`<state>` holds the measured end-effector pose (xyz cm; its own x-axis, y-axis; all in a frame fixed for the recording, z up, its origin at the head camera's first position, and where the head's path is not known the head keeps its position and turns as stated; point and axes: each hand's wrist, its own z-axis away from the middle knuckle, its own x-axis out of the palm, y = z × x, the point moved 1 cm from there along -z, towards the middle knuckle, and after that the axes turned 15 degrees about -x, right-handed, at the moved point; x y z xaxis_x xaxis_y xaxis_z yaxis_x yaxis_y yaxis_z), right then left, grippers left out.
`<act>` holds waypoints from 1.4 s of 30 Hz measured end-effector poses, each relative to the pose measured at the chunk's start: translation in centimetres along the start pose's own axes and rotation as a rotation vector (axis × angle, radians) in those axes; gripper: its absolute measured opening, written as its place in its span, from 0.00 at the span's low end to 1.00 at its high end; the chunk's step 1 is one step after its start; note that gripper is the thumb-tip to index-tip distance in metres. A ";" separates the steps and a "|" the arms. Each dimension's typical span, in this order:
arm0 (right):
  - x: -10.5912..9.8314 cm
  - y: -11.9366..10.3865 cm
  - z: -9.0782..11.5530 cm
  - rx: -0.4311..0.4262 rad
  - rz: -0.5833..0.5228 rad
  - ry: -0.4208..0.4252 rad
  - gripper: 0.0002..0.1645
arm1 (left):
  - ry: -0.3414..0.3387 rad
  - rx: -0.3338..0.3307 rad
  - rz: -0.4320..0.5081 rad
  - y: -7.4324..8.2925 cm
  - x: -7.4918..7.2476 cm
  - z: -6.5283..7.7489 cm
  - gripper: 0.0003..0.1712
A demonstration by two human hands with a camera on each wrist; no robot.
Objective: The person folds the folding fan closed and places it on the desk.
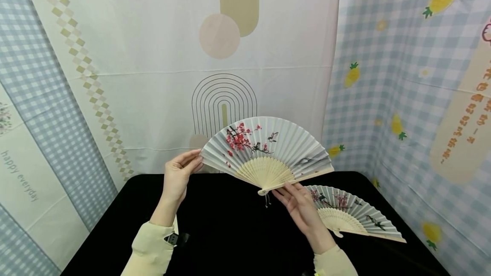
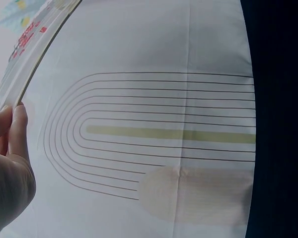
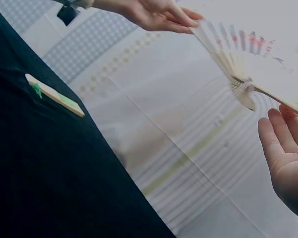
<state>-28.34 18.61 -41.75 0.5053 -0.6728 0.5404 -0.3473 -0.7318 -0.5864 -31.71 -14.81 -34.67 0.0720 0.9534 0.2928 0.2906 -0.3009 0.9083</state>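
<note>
Far left there's blue gingham cloth point(image 1: 42, 54), then a slim pale stick point(image 3: 54, 95) with a bit of green on it, lying on the black tabletop point(image 1: 226, 229) (right wrist cam shows it best). Next, the left hand point(image 1: 178, 176), thumb and fingers pinched on the left edge of a white paper fan point(image 1: 280, 139). That fan's spread wide, up above the table between both hands, red blossoms and little birds on it. Right hand point(image 1: 301, 208) is open, fingers pretty much straight, touching the fan's lower right edge from underneath. Just beyond that hand, a second fan point(image 1: 356, 212) lies spread on the table, then pineapple-print cloth point(image 1: 418, 67).
</note>
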 end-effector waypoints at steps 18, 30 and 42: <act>1.6 1.5 -0.5 -0.009 0.039 0.064 0.19 | 0.043 -0.022 0.029 -0.3 0.2 0.2 0.16; 1.9 1.8 -0.1 0.019 0.079 0.132 0.18 | 0.062 -0.144 0.232 -1.0 1.0 0.9 0.13; 1.7 2.4 0.3 0.037 0.017 0.081 0.17 | -0.079 -0.193 0.487 -2.0 1.4 1.5 0.16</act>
<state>-28.10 15.72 -42.45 0.4335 -0.6925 0.5767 -0.3247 -0.7170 -0.6168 -30.76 -12.80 -36.54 0.2287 0.6987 0.6779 0.0254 -0.7004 0.7133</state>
